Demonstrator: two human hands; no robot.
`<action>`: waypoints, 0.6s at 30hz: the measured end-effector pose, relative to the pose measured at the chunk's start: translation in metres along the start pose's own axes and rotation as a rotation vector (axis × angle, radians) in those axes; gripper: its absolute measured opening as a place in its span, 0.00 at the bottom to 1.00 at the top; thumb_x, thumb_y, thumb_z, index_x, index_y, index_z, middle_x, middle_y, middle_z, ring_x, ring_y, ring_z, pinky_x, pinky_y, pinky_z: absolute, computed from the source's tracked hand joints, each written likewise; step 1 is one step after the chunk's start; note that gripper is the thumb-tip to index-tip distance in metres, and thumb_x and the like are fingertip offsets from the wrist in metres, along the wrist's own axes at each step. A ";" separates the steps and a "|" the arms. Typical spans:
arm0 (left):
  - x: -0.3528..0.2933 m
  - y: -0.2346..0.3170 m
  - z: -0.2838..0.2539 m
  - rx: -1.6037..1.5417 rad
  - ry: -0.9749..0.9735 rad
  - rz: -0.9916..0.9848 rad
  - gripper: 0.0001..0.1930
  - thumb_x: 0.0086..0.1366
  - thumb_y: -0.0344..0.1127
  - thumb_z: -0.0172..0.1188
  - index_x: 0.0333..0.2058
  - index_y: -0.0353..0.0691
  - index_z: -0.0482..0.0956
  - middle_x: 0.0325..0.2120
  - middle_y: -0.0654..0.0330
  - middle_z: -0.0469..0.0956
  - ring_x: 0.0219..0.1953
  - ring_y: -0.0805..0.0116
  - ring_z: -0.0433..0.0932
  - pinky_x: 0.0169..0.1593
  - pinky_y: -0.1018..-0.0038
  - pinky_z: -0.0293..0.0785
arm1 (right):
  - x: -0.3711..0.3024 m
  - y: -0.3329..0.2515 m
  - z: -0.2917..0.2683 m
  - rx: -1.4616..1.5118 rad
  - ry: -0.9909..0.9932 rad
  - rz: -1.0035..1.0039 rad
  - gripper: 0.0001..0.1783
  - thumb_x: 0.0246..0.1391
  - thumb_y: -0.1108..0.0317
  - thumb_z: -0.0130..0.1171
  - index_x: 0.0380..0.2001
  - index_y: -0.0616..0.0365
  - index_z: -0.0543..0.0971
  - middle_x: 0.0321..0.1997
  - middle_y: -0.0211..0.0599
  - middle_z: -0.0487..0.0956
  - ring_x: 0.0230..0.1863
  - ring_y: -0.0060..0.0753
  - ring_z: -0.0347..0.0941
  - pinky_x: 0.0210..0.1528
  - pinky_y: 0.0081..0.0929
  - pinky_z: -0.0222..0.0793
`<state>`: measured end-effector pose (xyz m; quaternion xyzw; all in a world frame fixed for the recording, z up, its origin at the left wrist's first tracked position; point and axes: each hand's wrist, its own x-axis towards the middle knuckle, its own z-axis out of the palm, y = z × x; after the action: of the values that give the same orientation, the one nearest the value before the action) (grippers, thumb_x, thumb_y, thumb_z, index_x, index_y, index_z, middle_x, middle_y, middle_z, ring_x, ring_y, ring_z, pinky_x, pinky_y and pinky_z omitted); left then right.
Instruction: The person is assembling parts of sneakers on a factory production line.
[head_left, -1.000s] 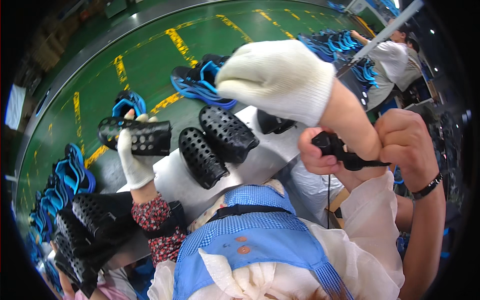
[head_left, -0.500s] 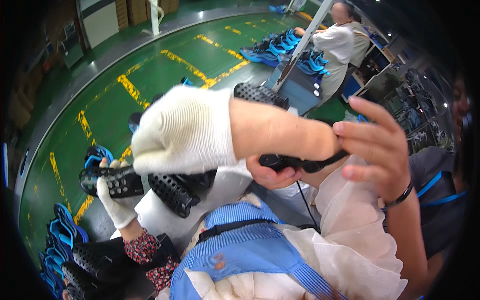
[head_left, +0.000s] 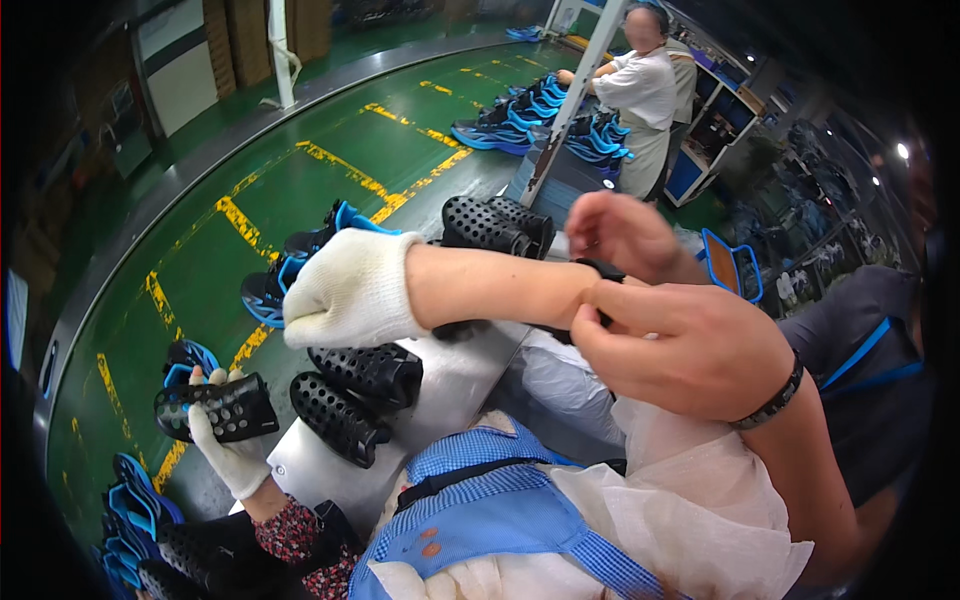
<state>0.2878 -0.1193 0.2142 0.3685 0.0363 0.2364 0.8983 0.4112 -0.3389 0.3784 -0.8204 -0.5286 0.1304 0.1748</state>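
My left hand (head_left: 231,447), in a white glove with bare fingertips, grips a black shoe-shaped piece with round holes (head_left: 245,408). The thumb lies across its near face and the fingers reach behind it. My right hand (head_left: 352,290), also in a white glove, is closed in a loose fist with nothing visible in it, above two similar perforated pieces (head_left: 375,372) on a white surface. Another person's two hands (head_left: 690,345) are at my bare right forearm (head_left: 495,287) near the elbow. Between them a black band (head_left: 600,268) shows in part.
More perforated pieces (head_left: 485,228) lie beyond my forearm. Blue-and-black shoes (head_left: 265,290) stand along the far side, others (head_left: 130,495) at lower left. A white post (head_left: 575,105) rises ahead, with a worker (head_left: 640,85) behind it. The green floor (head_left: 180,235) has yellow lines.
The other person's hands have shifted to the upper side of my right forearm with the black band. My right fist has moved clear of the two perforated pieces, and the view has turned a little.
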 end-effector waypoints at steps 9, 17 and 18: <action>0.003 -0.007 0.012 0.035 0.057 0.025 0.27 0.64 0.46 0.51 0.56 0.35 0.62 0.46 0.53 0.72 0.48 0.61 0.72 0.55 0.63 0.68 | -0.014 0.016 0.007 0.020 0.019 0.070 0.16 0.52 0.57 0.47 0.24 0.56 0.79 0.24 0.45 0.77 0.30 0.48 0.75 0.37 0.36 0.69; 0.014 -0.002 0.049 0.119 -0.101 0.080 0.25 0.63 0.42 0.55 0.55 0.36 0.60 0.47 0.50 0.70 0.50 0.57 0.71 0.57 0.59 0.65 | -0.024 0.020 0.021 -0.065 0.230 -0.031 0.13 0.48 0.64 0.60 0.37 0.58 0.78 0.31 0.41 0.78 0.32 0.39 0.75 0.36 0.29 0.70; 0.015 0.002 0.054 0.112 -0.149 0.078 0.25 0.64 0.41 0.55 0.55 0.35 0.60 0.47 0.49 0.69 0.51 0.57 0.70 0.57 0.59 0.65 | -0.021 0.006 0.016 0.056 0.142 0.172 0.19 0.46 0.65 0.61 0.43 0.57 0.76 0.31 0.40 0.78 0.31 0.32 0.75 0.36 0.26 0.70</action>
<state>0.3133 -0.1463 0.2568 0.4360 -0.0319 0.2407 0.8665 0.4005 -0.3578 0.3617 -0.8647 -0.4385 0.1012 0.2230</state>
